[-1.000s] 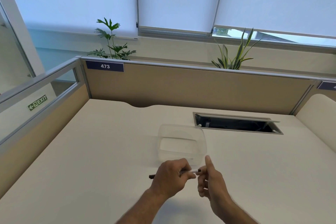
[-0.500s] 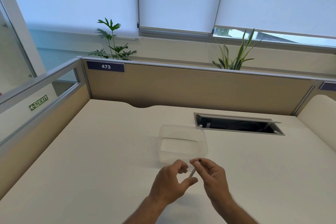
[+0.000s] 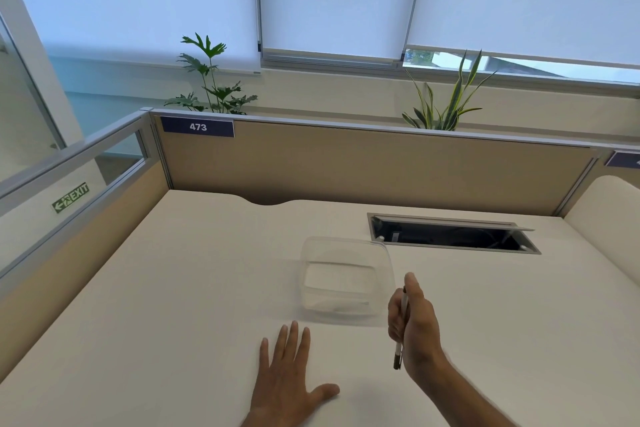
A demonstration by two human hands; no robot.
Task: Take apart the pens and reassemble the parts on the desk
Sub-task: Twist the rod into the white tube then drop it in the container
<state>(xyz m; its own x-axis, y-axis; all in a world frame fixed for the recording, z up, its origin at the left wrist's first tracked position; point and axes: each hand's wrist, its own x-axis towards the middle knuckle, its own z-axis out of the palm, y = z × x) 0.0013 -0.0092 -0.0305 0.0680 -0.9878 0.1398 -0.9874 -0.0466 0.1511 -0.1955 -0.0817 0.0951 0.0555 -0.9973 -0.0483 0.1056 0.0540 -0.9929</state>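
My right hand [image 3: 414,326] grips a slim white pen [image 3: 401,333] with a dark lower end, holding it nearly upright just to the right of a clear plastic container [image 3: 346,279]. The pen's upper part sits behind my fingers and thumb. My left hand [image 3: 289,378] lies flat on the cream desk [image 3: 156,305] with its fingers spread, holding nothing, in front of the container. The container looks empty; I see no loose pen parts on the desk.
An open cable hatch [image 3: 450,236] is set into the desk behind and to the right of the container. Beige partition walls [image 3: 363,170] close off the back and left sides. Two plants stand behind the partition.
Both hands were together on the pen in front of the container. Now they are apart: the left hand has dropped flat onto the desk, and the right holds the pen alone, turned upright.
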